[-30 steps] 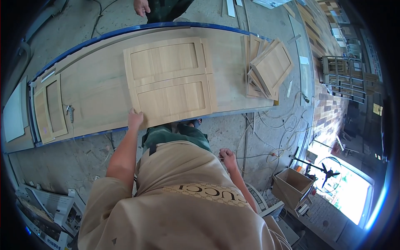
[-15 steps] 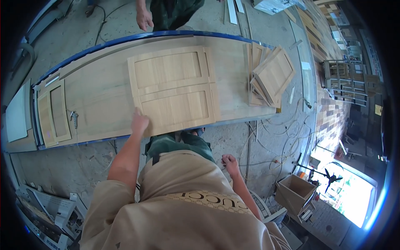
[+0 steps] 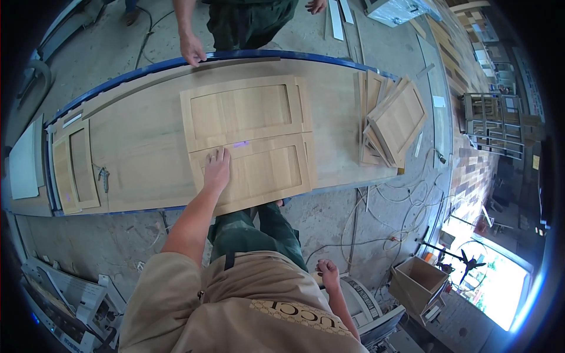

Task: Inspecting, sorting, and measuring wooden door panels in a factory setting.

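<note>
Head view: two framed wooden panels (image 3: 247,141) are laid side by side on the counter (image 3: 141,147); the left hand (image 3: 216,169) is pressed flat, fingers spread, on the nearer one; the right hand (image 3: 327,273) is hung loosely curled, empty, at the hip.

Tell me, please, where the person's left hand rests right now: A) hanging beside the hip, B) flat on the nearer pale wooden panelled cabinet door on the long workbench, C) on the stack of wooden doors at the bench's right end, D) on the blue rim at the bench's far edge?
B: the left hand lies palm down on the nearer pale wooden panelled cabinet door, while the right hand hangs low, off the long workbench.
</note>
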### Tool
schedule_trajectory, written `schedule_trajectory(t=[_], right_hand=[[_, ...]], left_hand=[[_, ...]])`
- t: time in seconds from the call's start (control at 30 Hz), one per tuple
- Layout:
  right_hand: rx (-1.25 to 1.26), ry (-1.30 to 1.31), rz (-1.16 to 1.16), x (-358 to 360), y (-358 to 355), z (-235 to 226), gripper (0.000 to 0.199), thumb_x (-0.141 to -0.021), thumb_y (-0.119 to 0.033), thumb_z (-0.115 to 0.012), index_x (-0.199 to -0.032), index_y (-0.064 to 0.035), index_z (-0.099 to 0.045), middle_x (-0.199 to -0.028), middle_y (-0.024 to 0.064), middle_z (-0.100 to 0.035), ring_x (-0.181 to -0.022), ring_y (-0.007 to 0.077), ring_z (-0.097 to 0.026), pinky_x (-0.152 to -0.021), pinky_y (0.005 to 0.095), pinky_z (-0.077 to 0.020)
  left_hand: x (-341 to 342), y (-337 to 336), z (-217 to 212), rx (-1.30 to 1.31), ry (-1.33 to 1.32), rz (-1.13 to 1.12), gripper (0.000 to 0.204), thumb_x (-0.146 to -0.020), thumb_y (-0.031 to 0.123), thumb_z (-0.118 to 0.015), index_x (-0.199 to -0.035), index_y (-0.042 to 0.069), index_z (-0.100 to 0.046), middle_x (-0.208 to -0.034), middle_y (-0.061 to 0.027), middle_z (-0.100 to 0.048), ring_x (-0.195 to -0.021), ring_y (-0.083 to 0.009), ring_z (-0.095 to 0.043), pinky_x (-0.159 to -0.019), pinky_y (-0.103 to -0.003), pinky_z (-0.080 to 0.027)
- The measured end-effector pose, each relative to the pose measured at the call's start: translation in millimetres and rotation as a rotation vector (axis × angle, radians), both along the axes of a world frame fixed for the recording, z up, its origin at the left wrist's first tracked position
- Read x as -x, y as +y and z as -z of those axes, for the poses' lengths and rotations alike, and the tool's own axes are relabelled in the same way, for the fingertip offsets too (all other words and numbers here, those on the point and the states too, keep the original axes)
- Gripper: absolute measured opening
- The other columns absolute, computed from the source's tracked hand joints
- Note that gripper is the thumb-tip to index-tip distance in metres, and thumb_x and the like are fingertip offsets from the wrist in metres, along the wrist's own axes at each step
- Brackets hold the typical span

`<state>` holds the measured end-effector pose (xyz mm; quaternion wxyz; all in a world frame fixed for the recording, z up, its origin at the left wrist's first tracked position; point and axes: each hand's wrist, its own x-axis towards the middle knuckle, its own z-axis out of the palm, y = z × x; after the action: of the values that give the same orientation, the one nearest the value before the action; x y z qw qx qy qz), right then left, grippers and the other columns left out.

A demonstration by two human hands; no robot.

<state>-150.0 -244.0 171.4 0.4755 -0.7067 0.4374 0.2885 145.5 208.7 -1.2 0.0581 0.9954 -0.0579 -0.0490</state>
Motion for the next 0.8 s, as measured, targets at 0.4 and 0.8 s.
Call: schedule_trajectory(t=[0.4, 0.8], right_hand=[[-0.020, -0.037, 0.006, -14, 1, 10, 0.017, -0.101, -0.023, -0.064, -0.095, -0.0079, -0.066, -0.091, -0.0006, -0.069, -0.082, 0.0120, -0.066, -0.073, 0.0294, -0.0498], [0.086, -0.860, -1.098, -248, 203, -89, 0.077, -0.093, -0.017, -0.069, -0.160, -0.0133, -0.032, -0.110, 0.0170, -0.067, -0.099, 0.0372, -0.067, -0.089, 0.0465, -0.0538]], left_hand=[[-14, 10, -98, 0.537, 0.187, 0.099, 0.039, -0.087, 0.014, -0.069, -0.123, 0.007, -0.058, -0.110, -0.0146, -0.066, -0.103, -0.0357, -0.065, -0.090, -0.045, -0.052], [21, 4, -201, 0.472, -0.150, 0.060, 0.017, -0.083, 0.005, -0.073, -0.099, 0.012, -0.071, -0.095, -0.0061, -0.065, -0.088, -0.0304, -0.065, -0.075, -0.042, -0.051]])
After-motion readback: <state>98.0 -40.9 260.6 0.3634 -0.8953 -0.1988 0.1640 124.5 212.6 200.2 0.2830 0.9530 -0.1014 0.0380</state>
